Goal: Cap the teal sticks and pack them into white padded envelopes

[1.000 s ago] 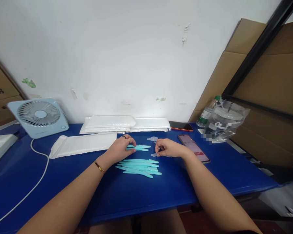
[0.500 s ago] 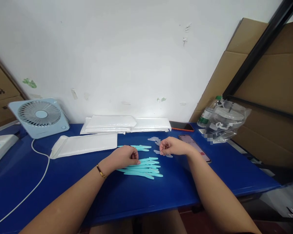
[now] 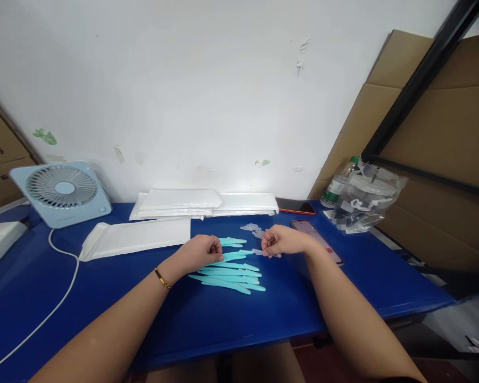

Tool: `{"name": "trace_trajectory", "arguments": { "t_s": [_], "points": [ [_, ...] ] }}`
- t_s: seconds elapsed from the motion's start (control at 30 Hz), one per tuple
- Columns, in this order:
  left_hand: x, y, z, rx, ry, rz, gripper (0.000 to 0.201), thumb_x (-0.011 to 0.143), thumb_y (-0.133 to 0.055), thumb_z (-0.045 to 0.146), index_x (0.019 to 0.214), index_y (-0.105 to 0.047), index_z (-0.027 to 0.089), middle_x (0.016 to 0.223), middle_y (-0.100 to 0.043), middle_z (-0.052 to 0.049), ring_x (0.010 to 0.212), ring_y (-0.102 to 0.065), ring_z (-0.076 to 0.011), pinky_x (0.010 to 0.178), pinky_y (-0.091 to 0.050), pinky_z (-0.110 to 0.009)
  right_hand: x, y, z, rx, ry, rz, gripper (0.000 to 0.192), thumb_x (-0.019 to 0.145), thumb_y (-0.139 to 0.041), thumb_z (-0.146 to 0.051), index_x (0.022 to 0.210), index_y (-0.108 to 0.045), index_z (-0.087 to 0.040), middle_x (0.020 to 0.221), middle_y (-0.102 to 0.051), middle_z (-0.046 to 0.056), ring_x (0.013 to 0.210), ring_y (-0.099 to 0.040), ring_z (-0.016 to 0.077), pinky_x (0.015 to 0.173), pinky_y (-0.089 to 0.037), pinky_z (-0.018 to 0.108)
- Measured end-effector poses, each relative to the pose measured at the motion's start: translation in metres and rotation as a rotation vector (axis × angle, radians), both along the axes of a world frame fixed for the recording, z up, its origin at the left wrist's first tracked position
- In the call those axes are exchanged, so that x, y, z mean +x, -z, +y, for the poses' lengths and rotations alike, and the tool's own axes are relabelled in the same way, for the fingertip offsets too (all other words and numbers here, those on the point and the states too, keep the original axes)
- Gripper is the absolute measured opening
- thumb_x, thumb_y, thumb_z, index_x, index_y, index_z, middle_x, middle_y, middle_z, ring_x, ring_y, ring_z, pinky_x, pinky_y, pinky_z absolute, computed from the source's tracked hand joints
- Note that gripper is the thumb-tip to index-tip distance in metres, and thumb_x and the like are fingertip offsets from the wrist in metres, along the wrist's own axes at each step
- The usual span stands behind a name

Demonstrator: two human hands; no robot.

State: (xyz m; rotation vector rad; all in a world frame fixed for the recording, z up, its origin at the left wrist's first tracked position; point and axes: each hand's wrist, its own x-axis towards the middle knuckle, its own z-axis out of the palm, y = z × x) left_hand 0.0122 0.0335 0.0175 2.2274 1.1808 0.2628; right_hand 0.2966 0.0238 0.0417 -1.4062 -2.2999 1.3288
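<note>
- Left hand (image 3: 197,254): fingers curled, pinching the near end of one teal plastic stick (image 3: 235,257), lifted a bit at an angle over the pile of teal sticks (image 3: 229,276) w/ tip pointing to 3 o'clock.
- Right hand (image 3: 281,241): fingers closed round something small; prob. one of the clear caps (image 3: 252,228), but can't tell for sure, too small.
- Pile sits mid-surface, just below both hands; two more teal sticks (image 3: 231,242) lie apart at 12 o'clock of the pile.
- Handling, judged: sticks look thin, light, stiff plastic w/ tapered ends; prob. slick, so pinch at the wider end, not the tip. Caps tiny, clear, easy to lose on the blue surface (image 3: 104,298); take w/ fingertips.
- Count: approx. 6–7 sticks in pile (overlap, can't be exact) + 1 held + 2 apart; loose caps approx. 3–4 at 12 o'clock of right hand.
- Other: 1 fan (image 3: 62,191) at 10 o'clock w/ white cord; white padded mailers (image 3: 138,236), 1 loose + a stack (image 3: 207,203) behind; 2 phones (image 3: 317,242) at 2 o'clock; 1 bottle (image 3: 337,186) + clear bag (image 3: 369,199) far right.
</note>
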Motion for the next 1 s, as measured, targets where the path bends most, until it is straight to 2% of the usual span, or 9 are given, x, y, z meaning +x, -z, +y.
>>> {"name": "trace_trajectory", "arguments": {
  "t_s": [0.47,0.6,0.73,0.83,0.93,1.0],
  "points": [
    [-0.003,0.000,0.004,0.027,-0.011,0.037,0.024,0.074,-0.053,0.045,0.074,-0.058,0.021,0.065,-0.059,0.002,0.059,-0.051,-0.0139,0.049,-0.033,-0.023,-0.001,0.002,0.001,-0.002,0.039,-0.009,0.017,0.068,-0.063,-0.029,0.074,-0.065,-0.014,0.066,-0.063,0.002,0.049,-0.051,0.0082,0.048,-0.041,0.020],
    [0.000,-0.001,0.003,0.038,0.011,0.034,0.023,0.076,-0.053,0.044,0.074,-0.058,0.022,0.064,-0.058,0.003,0.057,-0.051,-0.0131,0.049,-0.032,-0.023,-0.010,0.007,0.001,-0.003,0.046,0.031,0.019,0.068,-0.064,-0.030,0.077,-0.065,-0.014,0.065,-0.063,0.002,0.049,-0.051,0.0086,0.046,-0.040,0.020],
    [0.002,-0.001,0.004,0.138,0.007,0.050,0.021,0.076,-0.054,0.042,0.073,-0.059,0.022,0.066,-0.059,0.002,0.060,-0.052,-0.0135,0.051,-0.033,-0.023,-0.026,0.015,0.003,0.076,0.054,0.085,0.019,0.070,-0.062,-0.030,0.080,-0.064,-0.014,0.065,-0.062,0.001,0.050,-0.053,0.0089,0.048,-0.042,0.020],
    [0.002,-0.003,0.006,0.222,-0.040,0.069,0.019,0.078,-0.054,0.040,0.077,-0.061,0.022,0.073,-0.061,0.001,0.068,-0.055,-0.0150,0.056,-0.035,-0.025,-0.030,0.018,0.004,0.187,0.123,0.114,0.019,0.072,-0.058,-0.029,0.082,-0.064,-0.014,0.070,-0.064,0.003,0.052,-0.053,0.0092,0.050,-0.043,0.021],
    [0.000,-0.005,0.003,0.309,-0.095,0.059,0.022,0.076,-0.055,0.039,0.091,-0.061,0.023,0.087,-0.062,0.000,0.080,-0.056,-0.0169,0.064,-0.039,-0.026,-0.018,0.011,0.004,0.323,0.213,0.037,0.018,0.072,-0.060,-0.030,0.080,-0.066,-0.015,0.071,-0.065,0.003,0.060,-0.057,0.0116,0.055,-0.043,0.021],
    [0.000,-0.008,0.000,0.319,-0.078,0.059,0.024,0.075,-0.058,0.040,0.091,-0.062,0.023,0.092,-0.061,-0.001,0.083,-0.056,-0.0171,0.065,-0.040,-0.025,-0.004,0.004,0.001,0.342,0.221,-0.093,0.016,0.067,-0.064,-0.029,0.076,-0.067,-0.016,0.070,-0.066,0.002,0.063,-0.058,0.0130,0.054,-0.041,0.021]
  ]
}}
